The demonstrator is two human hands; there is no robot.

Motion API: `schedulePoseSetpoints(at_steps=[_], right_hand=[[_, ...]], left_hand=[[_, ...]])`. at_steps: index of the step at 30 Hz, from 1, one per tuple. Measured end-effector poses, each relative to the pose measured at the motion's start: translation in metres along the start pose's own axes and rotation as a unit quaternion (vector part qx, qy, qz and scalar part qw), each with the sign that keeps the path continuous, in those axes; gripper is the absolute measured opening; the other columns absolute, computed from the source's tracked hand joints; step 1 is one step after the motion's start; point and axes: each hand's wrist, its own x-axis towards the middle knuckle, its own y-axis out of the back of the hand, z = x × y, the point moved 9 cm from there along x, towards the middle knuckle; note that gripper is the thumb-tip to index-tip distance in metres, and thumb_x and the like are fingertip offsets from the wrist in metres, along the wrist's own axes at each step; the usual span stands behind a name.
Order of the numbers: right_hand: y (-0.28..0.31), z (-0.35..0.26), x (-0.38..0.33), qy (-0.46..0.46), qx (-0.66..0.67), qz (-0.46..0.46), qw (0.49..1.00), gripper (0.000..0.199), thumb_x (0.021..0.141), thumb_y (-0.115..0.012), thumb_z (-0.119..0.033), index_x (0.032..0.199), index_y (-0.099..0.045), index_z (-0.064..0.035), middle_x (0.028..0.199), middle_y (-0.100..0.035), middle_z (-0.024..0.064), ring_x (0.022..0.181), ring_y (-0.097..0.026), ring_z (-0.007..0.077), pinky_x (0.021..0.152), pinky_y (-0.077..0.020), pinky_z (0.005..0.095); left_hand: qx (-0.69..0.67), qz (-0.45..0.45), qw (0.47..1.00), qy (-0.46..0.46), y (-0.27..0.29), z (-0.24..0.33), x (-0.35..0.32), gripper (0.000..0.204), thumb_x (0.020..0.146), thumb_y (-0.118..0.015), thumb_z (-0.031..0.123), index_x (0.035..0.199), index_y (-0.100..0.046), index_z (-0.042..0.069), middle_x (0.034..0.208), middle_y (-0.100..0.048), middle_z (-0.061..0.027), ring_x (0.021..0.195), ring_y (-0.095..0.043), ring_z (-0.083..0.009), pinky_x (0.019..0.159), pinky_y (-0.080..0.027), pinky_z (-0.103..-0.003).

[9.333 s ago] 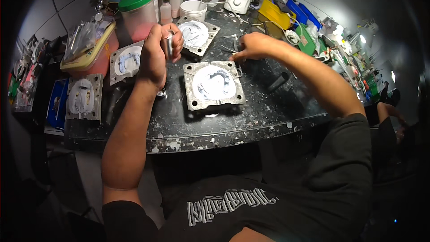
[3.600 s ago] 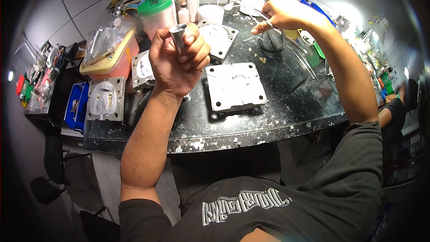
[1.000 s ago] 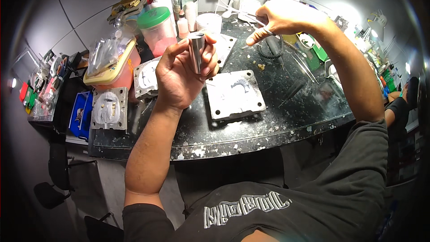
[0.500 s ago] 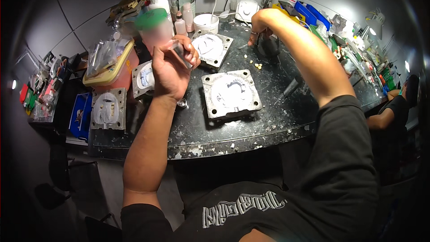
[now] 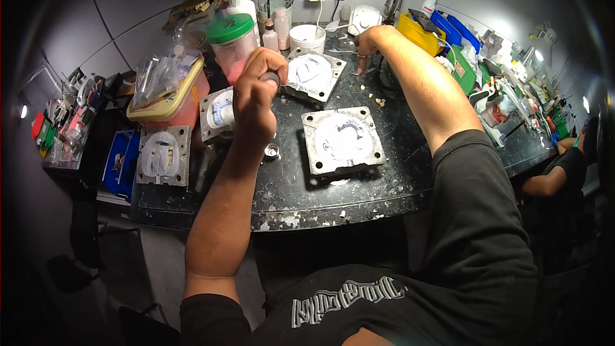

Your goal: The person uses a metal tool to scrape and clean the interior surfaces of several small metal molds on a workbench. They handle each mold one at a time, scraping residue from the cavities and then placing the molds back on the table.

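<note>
My left hand is raised over the left part of the bench, its fingers closed round a small cylindrical thing with a rounded grey end; the rest of it is hidden in the fist. At the back, my right hand reaches down toward the bench top, partly hidden by its own forearm. One finger points down there, close to a dark rounded object. Several small yellowish tooth-like pieces lie near it. A metal flask half filled with white plaster sits at the middle front, with a horseshoe-shaped hollow.
More plaster-filled flasks stand at the back, behind my left wrist and at far left. A green-lidded jar of pink powder, a yellow-lidded tub and a white tub line the back. Cluttered tools fill the right; another person's arm is beyond.
My left hand has turned over and closed more tightly round the thing it holds. My right hand stays at the back of the bench, while its forearm has shifted slightly. The view has moved a little.
</note>
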Motion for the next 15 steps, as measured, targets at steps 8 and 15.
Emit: schedulePoseSetpoints(at_steps=[8,15], right_hand=[[-0.015,-0.007,0.014,0.076,-0.031,-0.048,0.995,0.104,0.057,-0.098,-0.017,0.147,-0.046,-0.0133,0.147,-0.051,0.0172,0.131,-0.055,0.0407,0.098,-0.0535,0.0518],[-0.041,-0.038,0.025,0.054,0.005,-0.266,0.962,0.074,0.07,-0.093,-0.031,0.134,-0.063,-0.0127,0.137,-0.063,0.0073,0.123,-0.06,0.0273,0.098,-0.0545,0.0431]], left_hand=[[0.248,0.1,0.946,-0.185,0.027,0.047,0.005,0.017,0.073,-0.052,0.016,0.085,-0.056,0.005,0.088,-0.055,-0.0114,0.087,-0.05,-0.0286,0.082,-0.042,-0.042],[0.166,0.091,0.981,-0.049,0.026,0.013,0.002,0.013,0.088,-0.046,0.015,0.081,-0.049,0.005,0.081,-0.05,-0.0081,0.079,-0.047,-0.024,0.077,-0.04,-0.038]])
